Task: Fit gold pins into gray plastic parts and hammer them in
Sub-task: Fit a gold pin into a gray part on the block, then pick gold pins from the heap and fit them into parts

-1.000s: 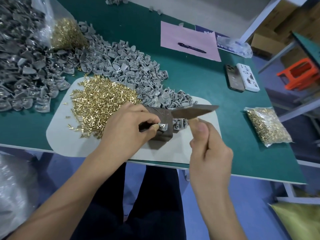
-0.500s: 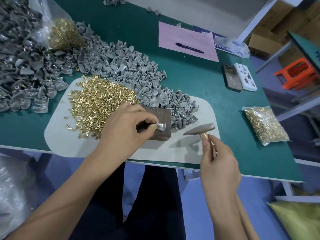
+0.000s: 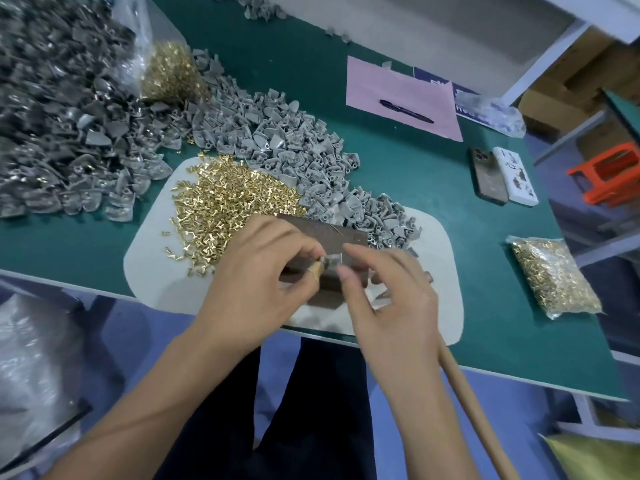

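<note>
A small gray plastic part sits on a brown block on the white mat. My left hand pinches the part from the left, its thumb tip wrapped in tan tape. My right hand reaches in from the right, index finger and thumb closing on the same part. The hammer's wooden handle runs out from under my right wrist; its head is hidden beneath the hand. Loose gold pins lie piled on the mat left of the block, with light gray parts heaped behind.
A large heap of darker gray parts fills the table's left. Bags of gold pins lie at back left and right. A pink sheet with a pen, two phones, an orange stool.
My right hand lowered the raised hammer to the mat, then moved left to the part on the block. My left hand kept its pinch on the part.
</note>
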Demonstrator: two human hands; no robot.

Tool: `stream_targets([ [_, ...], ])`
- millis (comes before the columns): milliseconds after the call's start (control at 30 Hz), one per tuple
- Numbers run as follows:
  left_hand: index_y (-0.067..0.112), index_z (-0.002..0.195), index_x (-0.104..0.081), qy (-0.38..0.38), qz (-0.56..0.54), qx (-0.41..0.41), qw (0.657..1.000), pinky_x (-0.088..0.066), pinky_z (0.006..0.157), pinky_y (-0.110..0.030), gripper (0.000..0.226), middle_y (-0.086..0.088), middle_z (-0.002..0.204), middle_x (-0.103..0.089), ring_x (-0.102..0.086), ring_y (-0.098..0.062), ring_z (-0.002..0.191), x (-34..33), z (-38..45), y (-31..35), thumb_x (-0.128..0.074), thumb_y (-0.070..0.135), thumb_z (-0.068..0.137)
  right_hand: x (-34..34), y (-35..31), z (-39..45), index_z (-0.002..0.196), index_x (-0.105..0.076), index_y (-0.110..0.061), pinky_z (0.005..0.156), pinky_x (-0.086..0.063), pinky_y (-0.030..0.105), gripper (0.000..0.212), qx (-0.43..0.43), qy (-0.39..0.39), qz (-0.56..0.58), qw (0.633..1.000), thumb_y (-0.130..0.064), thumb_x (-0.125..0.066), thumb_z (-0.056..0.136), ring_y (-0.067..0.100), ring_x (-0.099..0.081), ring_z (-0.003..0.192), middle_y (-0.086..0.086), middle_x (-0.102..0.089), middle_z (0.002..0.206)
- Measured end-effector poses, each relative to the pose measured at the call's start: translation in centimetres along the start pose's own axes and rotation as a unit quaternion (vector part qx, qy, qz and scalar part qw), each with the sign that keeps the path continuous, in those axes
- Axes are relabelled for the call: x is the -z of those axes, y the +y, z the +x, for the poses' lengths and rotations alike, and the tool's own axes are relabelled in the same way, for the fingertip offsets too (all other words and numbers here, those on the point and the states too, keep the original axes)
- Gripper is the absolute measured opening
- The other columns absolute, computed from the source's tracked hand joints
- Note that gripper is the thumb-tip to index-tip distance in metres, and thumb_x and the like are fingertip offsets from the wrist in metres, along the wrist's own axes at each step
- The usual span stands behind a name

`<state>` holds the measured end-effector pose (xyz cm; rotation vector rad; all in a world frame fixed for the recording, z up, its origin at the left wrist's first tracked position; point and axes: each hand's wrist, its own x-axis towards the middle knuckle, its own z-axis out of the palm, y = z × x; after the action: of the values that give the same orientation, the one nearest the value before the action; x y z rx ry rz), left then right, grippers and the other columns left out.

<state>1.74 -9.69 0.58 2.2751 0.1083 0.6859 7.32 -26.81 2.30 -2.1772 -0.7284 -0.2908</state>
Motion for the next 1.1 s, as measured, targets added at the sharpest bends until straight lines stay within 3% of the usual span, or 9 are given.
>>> stream_targets([
  [100, 0.019, 0.091, -0.071, 0.012, 0.031, -0.007, 0.999, -0.041, 0.083, -0.032, 0.007, 0.012, 0.091, -0.063, -0.051, -0.017, 0.095, 1.4, -0.6, -0.7, -0.070, 0.021, 0.084, -1.5, -0.9, 0.8, 0.106, -0.077, -0.026, 0.082, -0.049, 0.047, 0.015, 0.042, -0.052, -0.006, 0.998, -0.022, -0.072, 0.093, 0.017, -0.062, 0.097, -0.011, -0.066, 0.098],
  [367, 0.020, 0.092, -0.073, 0.050, 0.092, 0.039, 0.994, -0.048, 0.079, -0.043, 0.010, 0.009, 0.094, -0.066, -0.057, -0.021, 0.095, 4.8, -2.2, -3.7, -0.070, 0.025, 0.084, -5.7, -3.1, 2.3, 0.101, -0.077, -0.027, 0.080, -0.047, 0.048, 0.011, 0.068, -0.113, 0.027, 0.991, -0.021, -0.074, 0.093, 0.014, -0.062, 0.096, -0.015, -0.067, 0.096],
  [467, 0.023, 0.093, -0.072, 0.071, 0.092, 0.079, 0.990, -0.047, 0.080, -0.039, 0.011, 0.012, 0.092, -0.063, -0.055, -0.017, 0.092, 6.3, -3.3, -5.1, -0.067, 0.030, 0.086, -8.2, -4.5, 2.9, 0.104, -0.077, -0.027, 0.082, -0.048, 0.044, 0.012, 0.069, -0.145, 0.030, 0.987, -0.023, -0.073, 0.093, 0.016, -0.058, 0.097, -0.015, -0.066, 0.097],
  [600, 0.025, 0.092, -0.067, 0.113, 0.085, 0.192, 0.971, -0.039, 0.081, -0.028, 0.005, 0.014, 0.087, -0.058, -0.048, -0.012, 0.090, 8.4, -4.8, -7.7, -0.067, 0.028, 0.089, -11.2, -6.5, 3.7, 0.107, -0.076, -0.024, 0.087, -0.047, 0.038, 0.014, 0.090, -0.157, -0.015, 0.983, -0.025, -0.068, 0.095, 0.016, -0.053, 0.099, -0.013, -0.068, 0.100],
  [733, 0.025, 0.090, -0.064, 0.133, 0.155, 0.265, 0.942, -0.041, 0.079, -0.034, 0.008, 0.012, 0.088, -0.058, -0.046, -0.014, 0.089, 10.2, -5.4, -9.8, -0.071, 0.024, 0.087, -13.8, -8.1, 4.5, 0.103, -0.077, -0.030, 0.081, -0.047, 0.038, 0.013, 0.070, -0.178, -0.091, 0.977, -0.031, -0.066, 0.095, 0.015, -0.048, 0.096, -0.014, -0.067, 0.096],
  [900, 0.027, 0.089, -0.064, 0.127, 0.182, 0.298, 0.928, -0.044, 0.082, -0.042, 0.007, 0.013, 0.087, -0.059, -0.048, -0.017, 0.090, 11.0, -5.1, -10.8, -0.070, 0.026, 0.087, -15.8, -9.6, 5.3, 0.103, -0.078, -0.033, 0.080, -0.043, 0.036, 0.017, 0.083, -0.217, -0.129, 0.964, -0.039, -0.064, 0.096, 0.018, -0.046, 0.098, -0.010, -0.066, 0.096],
  [1100, 0.031, 0.095, -0.062, 0.135, 0.180, 0.307, 0.925, -0.043, 0.080, -0.038, 0.008, 0.017, 0.087, -0.059, -0.047, -0.013, 0.093, 11.2, -4.5, -11.2, -0.068, 0.033, 0.090, -16.6, -10.2, 6.0, 0.099, -0.077, -0.030, 0.083, -0.040, 0.035, 0.022, 0.114, -0.248, -0.166, 0.948, -0.038, -0.057, 0.101, 0.018, -0.042, 0.096, -0.011, -0.065, 0.096],
])
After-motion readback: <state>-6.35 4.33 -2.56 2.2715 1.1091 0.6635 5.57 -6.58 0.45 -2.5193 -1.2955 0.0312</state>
